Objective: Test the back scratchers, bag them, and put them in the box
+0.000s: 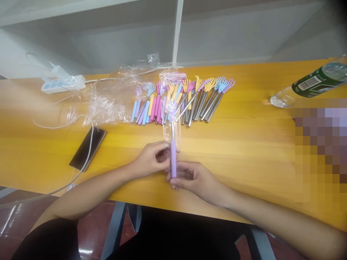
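Observation:
A purple back scratcher (173,159) with a metal rod points away from me, its hand-shaped head inside a clear plastic sleeve (177,131). My left hand (154,157) pinches the sleeve's open end beside the upper part of the handle. The fingers of my right hand (193,178) close round the handle's lower end. Just beyond lies a row of back scratchers (213,99) with metal rods and yellow, pink, blue and purple heads. Loose coloured handles (153,110) lie at the left of that row.
Clear plastic bags (105,108) and a white power strip (63,85) are at the left, near a phone (88,148) with a white cable across it. A bottle with a green label (311,85) lies at the right, above a blurred patch.

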Tool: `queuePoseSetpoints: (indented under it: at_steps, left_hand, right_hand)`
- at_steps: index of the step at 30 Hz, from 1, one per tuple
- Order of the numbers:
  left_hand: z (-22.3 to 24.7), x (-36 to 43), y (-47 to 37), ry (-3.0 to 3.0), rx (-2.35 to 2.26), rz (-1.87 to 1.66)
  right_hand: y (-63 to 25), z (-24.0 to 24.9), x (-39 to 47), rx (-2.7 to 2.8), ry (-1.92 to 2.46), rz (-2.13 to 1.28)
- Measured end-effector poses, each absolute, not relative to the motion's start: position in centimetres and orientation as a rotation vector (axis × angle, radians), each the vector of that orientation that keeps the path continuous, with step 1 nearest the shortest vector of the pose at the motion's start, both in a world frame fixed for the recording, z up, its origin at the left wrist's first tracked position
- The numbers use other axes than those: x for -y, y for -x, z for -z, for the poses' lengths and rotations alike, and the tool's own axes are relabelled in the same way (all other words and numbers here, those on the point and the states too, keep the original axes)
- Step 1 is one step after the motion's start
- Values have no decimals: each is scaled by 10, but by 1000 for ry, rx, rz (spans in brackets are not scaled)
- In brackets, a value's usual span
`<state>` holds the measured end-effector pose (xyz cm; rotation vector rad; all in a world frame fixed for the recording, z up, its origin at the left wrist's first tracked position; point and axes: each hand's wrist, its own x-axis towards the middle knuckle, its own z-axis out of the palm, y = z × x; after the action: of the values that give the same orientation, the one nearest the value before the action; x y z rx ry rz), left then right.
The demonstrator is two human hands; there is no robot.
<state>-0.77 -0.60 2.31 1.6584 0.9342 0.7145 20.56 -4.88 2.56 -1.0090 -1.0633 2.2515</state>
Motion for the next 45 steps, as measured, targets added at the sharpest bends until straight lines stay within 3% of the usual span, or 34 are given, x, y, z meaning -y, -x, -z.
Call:
queuePoseSetpoints:
  at_steps: [5,11,15,26,45]
  left_hand:
    - [-23,4,8,-1747,-939,-662]
    - [-26,5,7,-1871,-925,-621]
    - [-30,7,5,-1798,-896,-553]
    - [-33,9,5,-1699,-776,-459]
    - [-32,15,3,-1755,-727,-461]
  right_hand:
    - [-213,-26,49,1513,1088,-1995]
    - [-229,-30,39,2082,1035,-869]
    - [-236,-31,32,2165,913,-515]
    - [-235,-26,29,2307,727,-522]
    - [-230,-35,30,1929,1082,-865]
